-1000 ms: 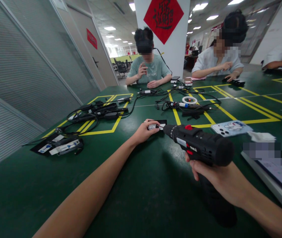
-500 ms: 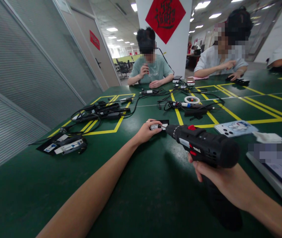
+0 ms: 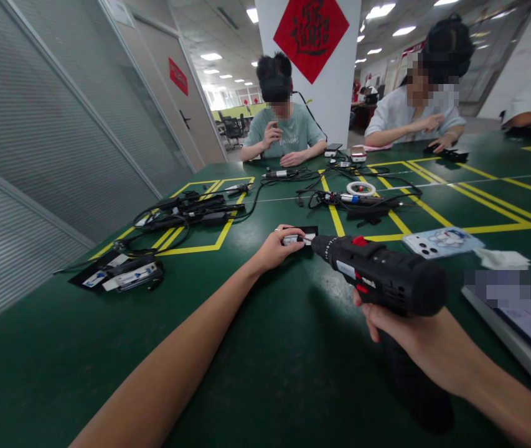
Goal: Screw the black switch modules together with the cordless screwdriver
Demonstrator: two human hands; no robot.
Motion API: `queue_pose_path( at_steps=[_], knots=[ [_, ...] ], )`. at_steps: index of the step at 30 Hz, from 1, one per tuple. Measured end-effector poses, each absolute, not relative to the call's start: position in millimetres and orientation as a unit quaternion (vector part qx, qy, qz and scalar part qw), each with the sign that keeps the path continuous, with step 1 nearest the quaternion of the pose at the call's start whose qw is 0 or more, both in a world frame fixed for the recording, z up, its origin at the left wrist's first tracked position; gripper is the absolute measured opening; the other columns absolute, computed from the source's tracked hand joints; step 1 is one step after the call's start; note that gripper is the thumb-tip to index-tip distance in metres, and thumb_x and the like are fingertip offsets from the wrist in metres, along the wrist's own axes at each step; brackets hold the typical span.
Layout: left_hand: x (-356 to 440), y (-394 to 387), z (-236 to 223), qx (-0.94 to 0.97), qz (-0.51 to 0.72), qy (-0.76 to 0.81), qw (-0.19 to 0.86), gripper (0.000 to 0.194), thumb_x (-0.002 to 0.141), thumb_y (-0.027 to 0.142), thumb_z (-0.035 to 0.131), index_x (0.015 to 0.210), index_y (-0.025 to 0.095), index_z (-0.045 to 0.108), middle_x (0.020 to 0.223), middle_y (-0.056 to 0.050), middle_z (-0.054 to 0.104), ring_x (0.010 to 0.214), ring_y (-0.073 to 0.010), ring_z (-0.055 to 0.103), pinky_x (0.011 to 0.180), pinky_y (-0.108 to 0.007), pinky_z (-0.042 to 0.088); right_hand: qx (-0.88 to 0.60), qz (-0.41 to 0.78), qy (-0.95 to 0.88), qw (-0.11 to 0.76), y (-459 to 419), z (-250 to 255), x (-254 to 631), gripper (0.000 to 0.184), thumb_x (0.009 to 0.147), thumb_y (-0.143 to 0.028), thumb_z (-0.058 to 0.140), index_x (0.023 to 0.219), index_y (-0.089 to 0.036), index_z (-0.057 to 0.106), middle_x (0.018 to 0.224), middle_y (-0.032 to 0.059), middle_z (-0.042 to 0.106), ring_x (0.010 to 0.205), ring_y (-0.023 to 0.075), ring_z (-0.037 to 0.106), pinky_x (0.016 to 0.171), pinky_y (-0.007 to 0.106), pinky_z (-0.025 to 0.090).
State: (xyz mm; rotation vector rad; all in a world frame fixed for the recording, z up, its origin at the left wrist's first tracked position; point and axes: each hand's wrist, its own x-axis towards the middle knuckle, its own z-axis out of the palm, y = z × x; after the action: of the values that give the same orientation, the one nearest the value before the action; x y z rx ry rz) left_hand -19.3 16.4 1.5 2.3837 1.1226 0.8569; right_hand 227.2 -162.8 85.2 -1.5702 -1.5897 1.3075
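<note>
A black cordless drill with red switches is in my right hand, its grip wrapped by my fingers. The drill points left and away, its bit reaching a small silver cylindrical part. My left hand closes its fingers round that part and steadies it at the table. Under and behind the part lies a black flat piece with a white label. Whether the bit enters the part or only touches it, I cannot tell.
Black tools and cables lie on the left, beside a black pouch. Further tools and a white tape roll lie ahead. A phone, a tissue and a laptop are at right. Co-workers sit opposite.
The drill and my right hand have shifted very slightly left. My left hand keeps its place on the silver part.
</note>
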Motion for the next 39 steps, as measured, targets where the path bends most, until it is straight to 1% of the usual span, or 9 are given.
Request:
queue_pose_path(
  at_steps=[5, 11, 15, 22, 28, 32, 36, 39],
  knots=[
    [-19.4, 17.1, 1.0, 0.846, 0.304, 0.398, 0.183, 0.028, 0.085, 0.032, 0.055, 0.108, 0.016, 0.058, 0.117, -0.009, 0.056, 0.107, -0.0242, 0.053, 0.092, -0.048, 0.043, -0.581, 0.498, -0.583, 0.274, -161.8, 85.1, 225.6, 0.020, 0.081, -0.039, 0.052, 0.080, -0.021, 0.060, 0.065, 0.0005, 0.059, 0.067, 0.0178, 0.058, 0.052, 0.026, 0.040],
    [-19.7, 17.5, 0.0, 0.846, 0.307, 0.395, 0.181, 0.028, 0.086, 0.032, 0.055, 0.109, 0.016, 0.058, 0.117, -0.009, 0.056, 0.107, -0.0243, 0.053, 0.092, -0.048, 0.043, -0.576, 0.509, -0.579, 0.272, -163.3, 84.0, 227.2, 0.020, 0.082, -0.038, 0.050, 0.088, -0.021, 0.059, 0.064, -0.0011, 0.055, 0.070, 0.0176, 0.056, 0.057, 0.027, 0.040],
    [-20.2, 17.4, 0.8, 0.848, 0.304, 0.396, 0.180, 0.028, 0.086, 0.032, 0.055, 0.108, 0.016, 0.058, 0.117, -0.009, 0.056, 0.107, -0.0242, 0.053, 0.092, -0.048, 0.043, -0.580, 0.512, -0.577, 0.262, -162.8, 85.6, 227.3, 0.021, 0.082, -0.038, 0.049, 0.090, -0.021, 0.058, 0.066, -0.0004, 0.055, 0.073, 0.0180, 0.056, 0.057, 0.027, 0.038],
    [-20.1, 17.5, 0.4, 0.849, 0.305, 0.394, 0.178, 0.028, 0.086, 0.032, 0.055, 0.109, 0.016, 0.058, 0.117, -0.009, 0.056, 0.107, -0.0242, 0.054, 0.092, -0.048, 0.044, -0.584, 0.509, -0.576, 0.262, -162.2, 85.7, 224.7, 0.022, 0.082, -0.039, 0.048, 0.088, -0.021, 0.057, 0.065, -0.0004, 0.055, 0.067, 0.0160, 0.053, 0.054, 0.026, 0.036],
    [-19.1, 17.6, 1.0, 0.849, 0.304, 0.393, 0.177, 0.028, 0.086, 0.032, 0.055, 0.108, 0.016, 0.058, 0.116, -0.009, 0.057, 0.106, -0.0241, 0.054, 0.092, -0.048, 0.044, -0.577, 0.499, -0.588, 0.268, -162.1, 84.8, 226.9, 0.019, 0.081, -0.038, 0.050, 0.087, -0.021, 0.057, 0.065, -0.0010, 0.055, 0.067, 0.0159, 0.053, 0.057, 0.026, 0.037],
    [-19.6, 17.1, 1.1, 0.849, 0.304, 0.394, 0.177, 0.028, 0.086, 0.032, 0.055, 0.109, 0.016, 0.058, 0.117, -0.009, 0.056, 0.106, -0.0241, 0.054, 0.091, -0.048, 0.044, -0.572, 0.505, -0.589, 0.267, -161.9, 86.9, 225.7, 0.019, 0.083, -0.036, 0.048, 0.088, -0.020, 0.057, 0.065, -0.0013, 0.054, 0.068, 0.0156, 0.053, 0.059, 0.027, 0.038],
    [-20.0, 17.8, -0.1, 0.849, 0.305, 0.394, 0.176, 0.029, 0.086, 0.032, 0.055, 0.109, 0.016, 0.058, 0.117, -0.009, 0.056, 0.106, -0.0241, 0.054, 0.091, -0.048, 0.044, -0.576, 0.506, -0.586, 0.262, -162.5, 88.0, 224.7, 0.018, 0.083, -0.036, 0.048, 0.088, -0.021, 0.056, 0.065, -0.0016, 0.055, 0.065, 0.0146, 0.051, 0.058, 0.027, 0.037],
    [-19.9, 19.0, -1.5, 0.849, 0.305, 0.394, 0.175, 0.028, 0.086, 0.032, 0.055, 0.108, 0.016, 0.058, 0.117, -0.009, 0.057, 0.107, -0.0242, 0.054, 0.092, -0.048, 0.044, -0.573, 0.503, -0.588, 0.271, -161.8, 85.7, 225.2, 0.019, 0.083, -0.037, 0.048, 0.087, -0.020, 0.056, 0.065, -0.0016, 0.054, 0.066, 0.0153, 0.052, 0.057, 0.027, 0.037]
  ],
)
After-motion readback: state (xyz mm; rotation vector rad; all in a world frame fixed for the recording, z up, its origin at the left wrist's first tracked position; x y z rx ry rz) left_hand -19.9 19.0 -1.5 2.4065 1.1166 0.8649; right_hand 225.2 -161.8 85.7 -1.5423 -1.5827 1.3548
